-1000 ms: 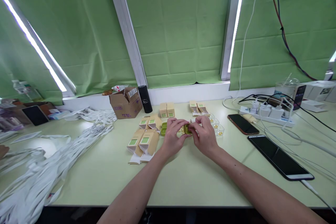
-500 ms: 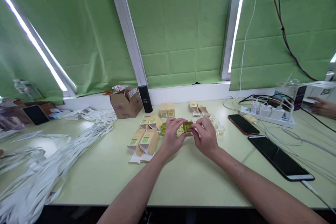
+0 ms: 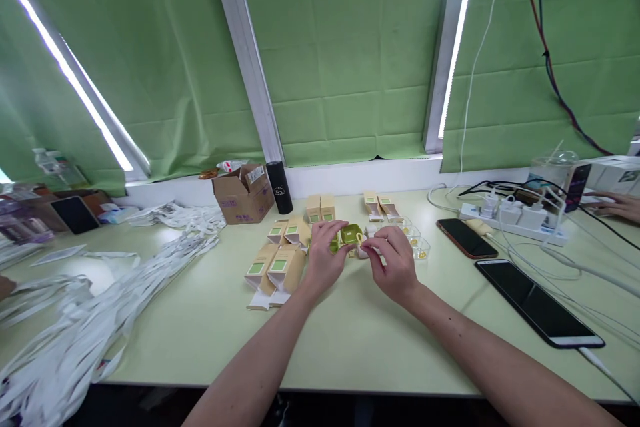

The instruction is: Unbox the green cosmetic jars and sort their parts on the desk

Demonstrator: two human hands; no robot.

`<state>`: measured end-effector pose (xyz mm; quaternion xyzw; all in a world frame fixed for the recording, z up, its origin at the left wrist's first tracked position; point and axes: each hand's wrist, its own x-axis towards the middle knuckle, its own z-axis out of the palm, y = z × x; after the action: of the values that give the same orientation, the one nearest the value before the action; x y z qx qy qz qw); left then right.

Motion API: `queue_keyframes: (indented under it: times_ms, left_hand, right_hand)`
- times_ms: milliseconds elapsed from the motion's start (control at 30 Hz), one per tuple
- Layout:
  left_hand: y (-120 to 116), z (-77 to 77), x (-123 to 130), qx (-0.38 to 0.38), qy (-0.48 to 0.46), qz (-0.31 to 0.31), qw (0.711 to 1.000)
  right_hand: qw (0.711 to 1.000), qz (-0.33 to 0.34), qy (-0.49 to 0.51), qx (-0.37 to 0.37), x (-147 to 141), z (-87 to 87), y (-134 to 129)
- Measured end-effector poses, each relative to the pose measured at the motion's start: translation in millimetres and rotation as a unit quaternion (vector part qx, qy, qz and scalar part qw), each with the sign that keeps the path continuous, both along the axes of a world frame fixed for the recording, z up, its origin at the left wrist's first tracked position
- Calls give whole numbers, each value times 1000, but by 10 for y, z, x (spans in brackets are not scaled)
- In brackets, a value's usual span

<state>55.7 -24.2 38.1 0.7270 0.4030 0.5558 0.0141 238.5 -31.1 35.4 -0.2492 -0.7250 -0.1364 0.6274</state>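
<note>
In the middle of the table, my left hand [image 3: 324, 257] has its fingers curled around a small green case [image 3: 351, 233] with a rounded hollow. Just right of it, my right hand [image 3: 393, 259] pinches a small pale piece [image 3: 359, 240], partly hidden by the fingers. More green cases lie behind my left hand, mostly covered. Several beige cartons [image 3: 285, 265] with green labels stand left of my hands, some with open white flaps. Two more cartons [image 3: 321, 208] are farther back, and another pair [image 3: 381, 206] lies back right. Clear plastic cups [image 3: 421, 249] sit behind my right hand.
Left are a heap of white straps [image 3: 150, 280], a cardboard box [image 3: 243, 193] and a black cylinder [image 3: 279, 188]. Two phones [image 3: 467, 238], [image 3: 540, 303] and a power strip [image 3: 515, 221] with cables lie right. Another person's hand [image 3: 617, 205] is at the far right.
The green case has moved slightly left with my left hand, apart from my right fingertips. A pale piece now shows at my right fingers. The other person's hand at the right has lowered.
</note>
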Motion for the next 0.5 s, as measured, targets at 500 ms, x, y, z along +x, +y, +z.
queue_keyframes:
  times_ms: [500]
  left_hand:
    - [44, 76, -76, -61, -176, 89, 978]
  right_hand:
    - [930, -47, -223, -287, -115, -144, 234]
